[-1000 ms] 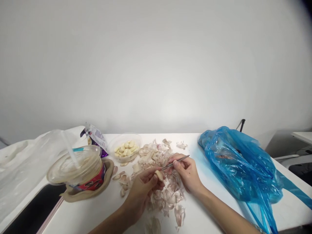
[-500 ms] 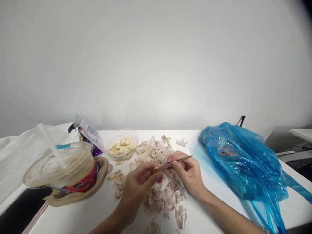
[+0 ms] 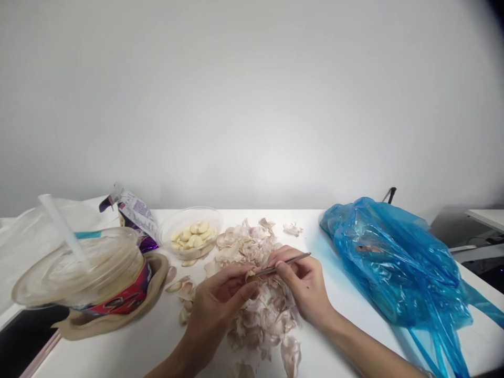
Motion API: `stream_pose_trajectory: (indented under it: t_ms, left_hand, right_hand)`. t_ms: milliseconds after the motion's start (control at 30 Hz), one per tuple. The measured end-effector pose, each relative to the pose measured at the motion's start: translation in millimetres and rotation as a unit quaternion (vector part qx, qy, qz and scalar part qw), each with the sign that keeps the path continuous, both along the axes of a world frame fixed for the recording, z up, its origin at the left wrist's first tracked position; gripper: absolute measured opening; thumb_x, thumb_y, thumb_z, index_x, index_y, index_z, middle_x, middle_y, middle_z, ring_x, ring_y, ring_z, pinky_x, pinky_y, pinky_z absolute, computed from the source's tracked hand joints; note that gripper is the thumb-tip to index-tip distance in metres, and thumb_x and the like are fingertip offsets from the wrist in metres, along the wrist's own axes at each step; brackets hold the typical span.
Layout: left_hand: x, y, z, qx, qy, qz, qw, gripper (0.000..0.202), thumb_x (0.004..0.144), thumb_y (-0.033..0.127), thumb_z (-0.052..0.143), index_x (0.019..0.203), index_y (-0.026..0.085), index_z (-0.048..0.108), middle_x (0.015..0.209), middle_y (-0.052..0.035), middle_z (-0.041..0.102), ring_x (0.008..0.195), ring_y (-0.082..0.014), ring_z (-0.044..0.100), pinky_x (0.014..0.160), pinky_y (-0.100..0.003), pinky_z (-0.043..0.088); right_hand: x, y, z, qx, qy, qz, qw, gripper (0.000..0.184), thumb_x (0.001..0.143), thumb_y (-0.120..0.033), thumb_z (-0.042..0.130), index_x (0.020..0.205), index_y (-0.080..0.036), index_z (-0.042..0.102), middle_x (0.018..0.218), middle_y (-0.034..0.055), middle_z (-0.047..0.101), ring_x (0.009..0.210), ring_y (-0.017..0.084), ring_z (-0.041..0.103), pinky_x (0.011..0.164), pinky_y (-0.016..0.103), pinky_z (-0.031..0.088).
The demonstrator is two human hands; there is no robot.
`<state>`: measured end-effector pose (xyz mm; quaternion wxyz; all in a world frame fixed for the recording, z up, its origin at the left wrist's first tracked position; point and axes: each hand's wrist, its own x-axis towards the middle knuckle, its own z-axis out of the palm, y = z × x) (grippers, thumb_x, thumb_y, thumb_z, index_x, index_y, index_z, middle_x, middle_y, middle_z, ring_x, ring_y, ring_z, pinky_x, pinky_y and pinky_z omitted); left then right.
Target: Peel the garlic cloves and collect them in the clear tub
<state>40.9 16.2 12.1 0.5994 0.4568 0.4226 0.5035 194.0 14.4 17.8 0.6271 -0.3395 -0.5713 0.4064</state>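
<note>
Over a heap of papery garlic skins (image 3: pixel 271 320), my left hand (image 3: pixel 216 302) pinches a garlic clove (image 3: pixel 250 275) between thumb and fingers. My right hand (image 3: pixel 305 286) is closed on a slim metal tool that looks like tweezers (image 3: pixel 298 258). Its tip meets the clove, though the exact contact is too small to make out. Left of my left hand lie several unpeeled garlic cloves (image 3: pixel 186 290). Farther back, a clear plastic bowl (image 3: pixel 164 224) holds several pale peeled cloves (image 3: pixel 196 232).
At the left stands a lidded drink cup (image 3: pixel 114 307) with a straw (image 3: pixel 65 231), in a brown cardboard holder (image 3: pixel 157 281). Behind it are a purple snack packet (image 3: pixel 136 215) and white plastic (image 3: pixel 23 241). A crumpled blue plastic bag (image 3: pixel 397 262) lies at the right.
The view has shifted slightly, so the cup, packet and bowl appear farther left. Both hands keep their grips, with the tool still at the clove.
</note>
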Motion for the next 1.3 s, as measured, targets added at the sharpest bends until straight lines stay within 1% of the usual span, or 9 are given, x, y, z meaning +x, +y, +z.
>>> stream_pose_trajectory:
  t_ms: [100, 233, 400, 533, 633, 800, 1000, 1167, 1300]
  left_hand:
    - [0.2, -0.4, 1.6, 0.012, 0.003, 0.005, 1.0, 0.018, 0.059, 0.018, 0.073, 0.077, 0.017, 0.069, 0.074, -0.002, 0.071, 0.065, -0.0147, 0.064, 0.056, -0.019, 0.053]
    - [0.3, -1.4, 3.6, 0.036, 0.003, 0.005, 0.999, 0.018, 0.059, 0.016, 0.072, 0.076, 0.017, 0.07, 0.076, -0.0025, 0.071, 0.068, -0.0157, 0.064, 0.058, -0.02, 0.054]
    - [0.9, -2.1, 3.2, 0.052, 0.002, 0.005, 0.999, 0.016, 0.059, 0.015, 0.072, 0.074, 0.019, 0.07, 0.076, -0.0017, 0.071, 0.067, -0.0154, 0.065, 0.058, -0.02, 0.054]
    - [0.5, -2.5, 3.4, 0.067, 0.013, 0.001, 0.998, 0.014, 0.06, 0.014, 0.071, 0.073, 0.018, 0.07, 0.074, -0.0016, 0.07, 0.064, -0.0146, 0.064, 0.057, -0.02, 0.054]
    - [-0.4, -2.4, 4.0, 0.075, 0.018, -0.004, 0.997, 0.014, 0.06, 0.014, 0.071, 0.073, 0.019, 0.07, 0.072, -0.0009, 0.07, 0.062, -0.0143, 0.064, 0.055, -0.02, 0.054]
    - [-2.0, -1.0, 2.8, 0.098, 0.045, -0.009, 0.994, 0.016, 0.062, 0.015, 0.07, 0.077, 0.019, 0.07, 0.072, -0.0013, 0.071, 0.063, -0.0143, 0.065, 0.056, -0.019, 0.054]
    - [-2.5, -0.3, -2.6, 0.13, 0.079, 0.013, 0.988, 0.016, 0.062, 0.015, 0.07, 0.077, 0.018, 0.07, 0.074, -0.0026, 0.072, 0.067, -0.0164, 0.066, 0.062, -0.022, 0.054]
    - [-2.7, -1.0, -3.8, 0.112, 0.088, 0.034, 0.989, 0.016, 0.061, 0.016, 0.07, 0.077, 0.018, 0.069, 0.075, -0.0029, 0.072, 0.068, -0.0174, 0.066, 0.063, -0.024, 0.054]
    - [-2.0, -1.3, -0.8, 0.073, 0.075, 0.023, 0.994, 0.015, 0.06, 0.019, 0.071, 0.074, 0.016, 0.069, 0.065, -0.0007, 0.07, 0.056, -0.0134, 0.063, 0.053, -0.019, 0.053]
  right_hand:
    - [-0.3, 0.2, -2.6, -0.027, 0.02, 0.007, 0.999, 0.014, 0.08, -0.029, 0.057, 0.075, -0.017, 0.063, 0.077, 0.0052, 0.06, 0.07, 0.016, 0.056, 0.058, 0.027, 0.044]
    - [-1.7, -1.6, -3.3, -0.046, 0.062, 0.029, 0.997, 0.013, 0.081, -0.026, 0.057, 0.075, -0.017, 0.063, 0.078, 0.0047, 0.06, 0.072, 0.016, 0.057, 0.063, 0.028, 0.045]
    - [-5.4, -3.2, 0.0, -0.084, 0.138, 0.086, 0.983, 0.011, 0.083, -0.023, 0.056, 0.075, -0.016, 0.06, 0.076, 0.004, 0.063, 0.068, 0.016, 0.061, 0.063, 0.029, 0.049]
    - [-6.2, -2.0, 1.1, -0.096, 0.159, 0.103, 0.977, 0.012, 0.083, -0.022, 0.055, 0.074, -0.015, 0.059, 0.073, 0.004, 0.064, 0.071, 0.017, 0.063, 0.065, 0.029, 0.05]
    - [-5.1, -1.2, -0.2, -0.102, 0.167, 0.102, 0.975, 0.011, 0.082, -0.021, 0.057, 0.073, -0.015, 0.059, 0.072, 0.0032, 0.064, 0.07, 0.017, 0.064, 0.065, 0.029, 0.051]
    - [-4.3, -1.4, -0.7, -0.112, 0.178, 0.106, 0.972, 0.01, 0.08, -0.022, 0.06, 0.073, -0.015, 0.059, 0.07, 0.0024, 0.063, 0.067, 0.016, 0.064, 0.064, 0.029, 0.051]
    - [-4.1, 0.8, -3.6, -0.124, 0.159, 0.09, 0.975, 0.011, 0.08, -0.024, 0.06, 0.073, -0.015, 0.059, 0.066, 0.0014, 0.061, 0.061, 0.015, 0.062, 0.06, 0.028, 0.051]
    - [-5.2, 1.6, -8.3, -0.129, 0.14, 0.057, 0.98, 0.01, 0.078, -0.024, 0.062, 0.075, -0.015, 0.059, 0.07, 0.001, 0.06, 0.062, 0.013, 0.061, 0.061, 0.026, 0.049]
    - [-8.0, -0.3, -5.6, -0.138, 0.174, 0.075, 0.972, 0.012, 0.079, -0.026, 0.06, 0.074, -0.016, 0.058, 0.069, 0.0011, 0.062, 0.062, 0.015, 0.062, 0.062, 0.028, 0.05]
